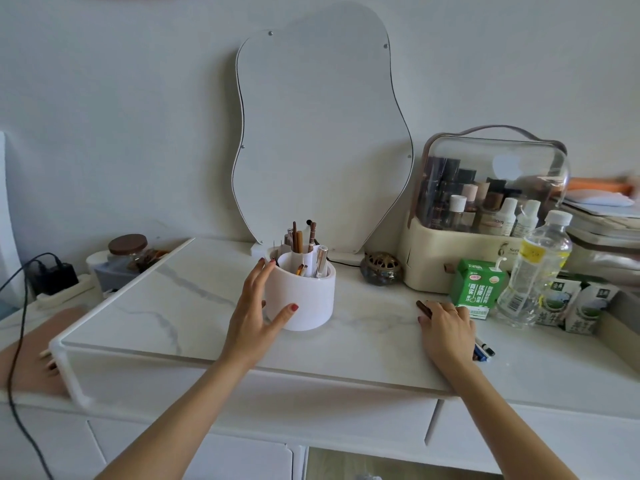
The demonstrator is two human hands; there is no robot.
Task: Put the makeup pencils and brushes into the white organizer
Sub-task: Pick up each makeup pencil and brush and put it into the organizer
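The left hand [258, 306] is spread open and laid against the left wall of the white organizer [304, 299], the thumb across its near face and the fingers along its far left rim; the container is cupped, not lifted. The right hand [446, 327] is pressed palm-down on the marble tabletop [194, 299], well right of the organizer, its fingers laid over a dark brown pencil [423, 308] whose tip projects to the far left of the fingertips. Whether the pencil is actually pinched cannot be told. Further pens [485, 349], dark blue and white, are seen just beside the near right edge of that hand.

The organizer stands upright at mid-table and is already stocked with brushes and pencils [300, 240] in its compartments. Behind it a wavy-edged mirror [322, 133] is propped against the wall. To the right are noted a clear-lidded cosmetics case [485, 209], a green carton [479, 289] and a water bottle [533, 268].
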